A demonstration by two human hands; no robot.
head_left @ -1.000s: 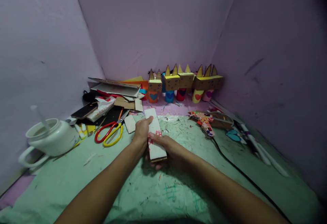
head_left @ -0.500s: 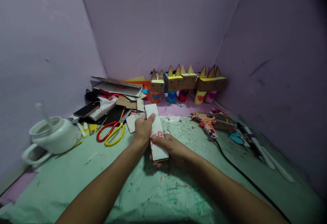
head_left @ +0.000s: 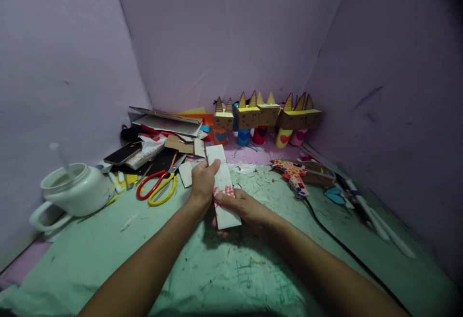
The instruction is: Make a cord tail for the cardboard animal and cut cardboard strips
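A long white strip of cardboard [head_left: 223, 174] with red markings near its middle is held above the table, its far end leaning slightly left. My left hand [head_left: 203, 181] is closed on its left edge, thumb on top. Lower down, my right hand [head_left: 246, 207] grips the right edge with the thumb across the red marks; its other fingers are partly hidden underneath. Left of my hands lie scissors [head_left: 161, 190] with one red and one yellow handle. A small white cardboard piece [head_left: 185, 174] rests just beyond my left wrist.
At left stands a white pot [head_left: 85, 191] with a stick inside. Cardboard sheets [head_left: 166, 124] are piled behind the scissors. Several cardboard animal figures [head_left: 248, 119] line the back wall. A flower-patterned glue gun [head_left: 292, 177] lies right, its black cord [head_left: 347, 252] running toward me.
The cardboard strip has tilted a little in my hands, so its near end sits slightly further right and its top face shows flatter. Both hands keep their grip.
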